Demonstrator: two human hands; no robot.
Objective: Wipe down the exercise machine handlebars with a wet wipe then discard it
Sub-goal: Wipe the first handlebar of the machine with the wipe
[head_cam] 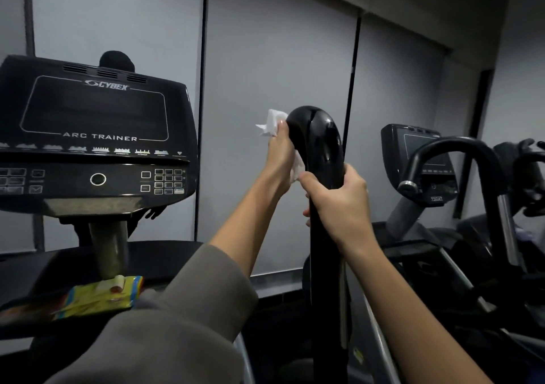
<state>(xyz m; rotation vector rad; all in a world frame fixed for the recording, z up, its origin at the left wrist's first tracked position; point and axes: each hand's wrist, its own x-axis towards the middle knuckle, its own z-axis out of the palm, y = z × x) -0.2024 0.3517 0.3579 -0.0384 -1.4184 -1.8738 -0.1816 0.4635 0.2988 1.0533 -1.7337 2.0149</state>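
A glossy black curved handlebar (320, 136) of the exercise machine rises at the centre of the head view. My left hand (280, 159) presses a crumpled white wet wipe (272, 123) against the handlebar's upper left side, and part of the wipe shows below the palm. My right hand (339, 204) is wrapped around the handlebar lower down, just under the bend. A grey sleeve covers my left upper arm.
The machine's black console (94, 136) stands at the left. A yellow wet wipe pack (97, 295) lies on the ledge below it. A second machine with a curved handle (454, 153) and a small screen stands at the right. Grey blinds fill the wall behind.
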